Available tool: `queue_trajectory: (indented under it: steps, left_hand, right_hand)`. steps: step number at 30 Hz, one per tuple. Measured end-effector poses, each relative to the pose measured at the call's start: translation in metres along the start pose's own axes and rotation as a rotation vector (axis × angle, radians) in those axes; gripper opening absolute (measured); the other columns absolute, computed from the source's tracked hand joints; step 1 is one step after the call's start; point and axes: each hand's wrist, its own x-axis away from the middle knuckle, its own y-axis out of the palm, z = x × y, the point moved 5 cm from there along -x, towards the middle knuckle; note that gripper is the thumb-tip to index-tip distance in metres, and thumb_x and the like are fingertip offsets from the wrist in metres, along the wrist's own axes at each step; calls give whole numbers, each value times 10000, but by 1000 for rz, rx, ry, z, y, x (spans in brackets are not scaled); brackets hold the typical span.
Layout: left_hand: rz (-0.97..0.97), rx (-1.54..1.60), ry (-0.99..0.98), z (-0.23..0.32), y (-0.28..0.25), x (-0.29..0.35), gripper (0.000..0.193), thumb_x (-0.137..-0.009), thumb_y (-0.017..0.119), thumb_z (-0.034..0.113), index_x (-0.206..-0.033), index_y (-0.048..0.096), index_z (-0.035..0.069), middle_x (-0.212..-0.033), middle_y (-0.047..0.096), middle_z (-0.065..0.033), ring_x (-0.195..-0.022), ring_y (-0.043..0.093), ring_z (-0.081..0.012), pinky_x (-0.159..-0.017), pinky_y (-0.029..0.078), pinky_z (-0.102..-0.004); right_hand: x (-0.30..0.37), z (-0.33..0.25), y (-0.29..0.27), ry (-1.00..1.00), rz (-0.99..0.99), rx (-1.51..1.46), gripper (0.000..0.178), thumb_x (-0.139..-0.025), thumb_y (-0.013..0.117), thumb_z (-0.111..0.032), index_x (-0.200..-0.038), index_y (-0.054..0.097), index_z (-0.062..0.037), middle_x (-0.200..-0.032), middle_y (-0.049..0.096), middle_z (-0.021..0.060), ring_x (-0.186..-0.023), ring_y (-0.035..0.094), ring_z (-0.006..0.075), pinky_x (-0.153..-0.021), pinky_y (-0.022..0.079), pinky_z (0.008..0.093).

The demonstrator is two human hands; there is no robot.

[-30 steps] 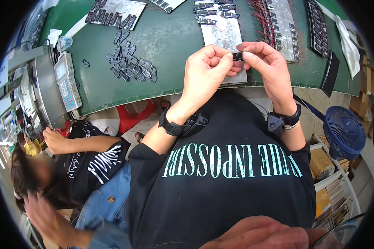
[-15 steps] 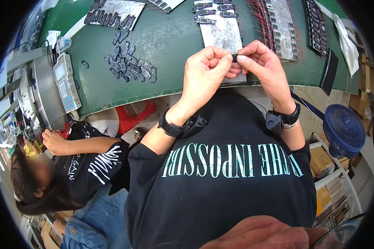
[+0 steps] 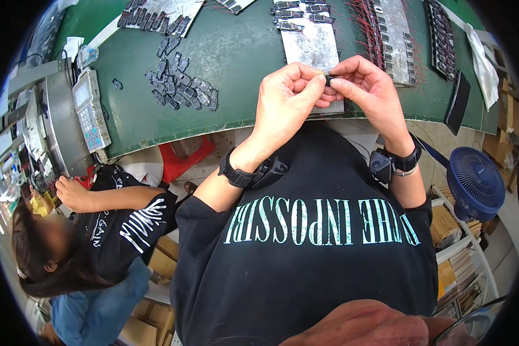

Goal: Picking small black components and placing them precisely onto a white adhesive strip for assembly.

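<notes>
Between the fingertips of both hands is a small black part (image 3: 328,81), mostly covered by the fingers. My left hand (image 3: 289,98) pinches it from the left, thumb against forefinger. From the other side my right hand (image 3: 366,92) grips it the same way. Just beyond the hands lies a pale metal plate (image 3: 310,51), with several small black rectangular modules (image 3: 291,26) along its far part. A loose heap of similar black modules (image 3: 181,89) is on the green table (image 3: 230,63) to the left.
More plates of modules lie at the back left; at the right, a plate (image 3: 397,43) carries red wires. A black flat slab (image 3: 458,102) overhangs the right edge. A keypad device (image 3: 90,109) stands left, near a seated co-worker (image 3: 109,213). A blue fan (image 3: 476,183) is at right.
Both hands stay together on the black part, with barely any shift. The co-worker at the left has moved their legs and leaned slightly left.
</notes>
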Motion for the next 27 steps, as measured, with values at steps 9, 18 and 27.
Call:
queue_trajectory:
  steps: [9, 18, 27]
  left_hand:
    - [-13, -4, -36, -3, -6, -1, 152, -985, 585, 67, -1003, 627, -78, -909, 718, -158, -826, 730, -202, -736, 612, -283]
    - [67, -198, 189, 5, 0, 16, 108, -959, 614, 54, -961, 641, -51, -861, 728, -135, -775, 714, -143, -679, 586, -249]
    - [-373, -156, -321, 26, -16, -3, 150, -937, 662, 113, -919, 646, -35, -760, 717, -83, -667, 677, -102, -579, 523, -228]
  right_hand:
    - [3, -1, 5, -51, 1, 61, 199, -934, 654, -17, -1126, 611, 13, -1040, 640, 39, -936, 625, 98, -842, 523, 241]
    - [6, -18, 20, -80, 7, 265, 212, -947, 617, -9, -1153, 583, 31, -1056, 642, 54, -987, 620, 114, -877, 518, 256]
    - [19, -28, 23, 1, -89, 319, 250, -951, 605, -30, -1194, 611, 30, -1082, 661, 65, -962, 622, 107, -867, 512, 261]
